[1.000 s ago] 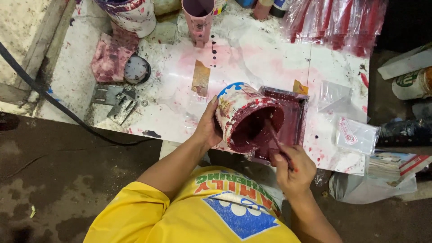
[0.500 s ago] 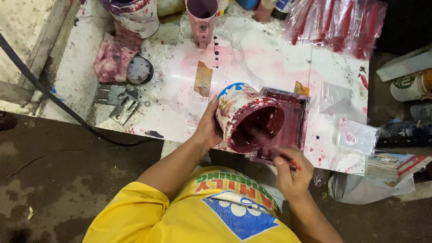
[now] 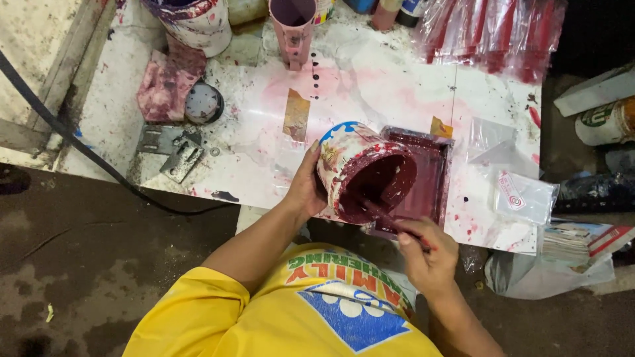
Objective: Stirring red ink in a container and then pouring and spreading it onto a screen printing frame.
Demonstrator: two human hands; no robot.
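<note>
A: What's the left hand [image 3: 305, 188] doing?

B: Fingers wrapped round the side of a paint-smeared bucket [image 3: 364, 173], clamped on it. Bucket's tipped on its side, mouth facing the person & slightly right, inside coated dark maroon.

A: Where's the bucket exactly?

B: Near front edge of the white table [image 3: 370, 86], its rim leaning over a dark red tray [image 3: 430, 178]. They look to be touching, can't tell for sure.

A: Right hand [image 3: 426, 254]?

B: Closed on a thin stick [image 3: 390, 221], stained red. Stick's far end goes into the bucket mouth, against the lower inside wall. Hand sits just off the table's front edge, above the yellow shirt [image 3: 291, 311].

A: Other stuff on the table?

B: Pink stains all over the top. Pink cup [image 3: 291, 26] at the back, w/ a bigger paint-streaked pail [image 3: 195, 23] to its left. Stained pink rag [image 3: 165, 86] below the pail, round lid [image 3: 204, 104] just beside the rag. 2 metal brackets [image 3: 172, 151] at the left front corner. A brown tape strip [image 3: 296, 114] sits between cup & bucket.

A: Right side?

B: Clear plastic bags [image 3: 522, 195] right of the tray, 1 w/ a red mark. Bundle of red-filled packets [image 3: 496, 33] at back right. Black cable [image 3: 73, 142] runs across the floor on the left.
</note>
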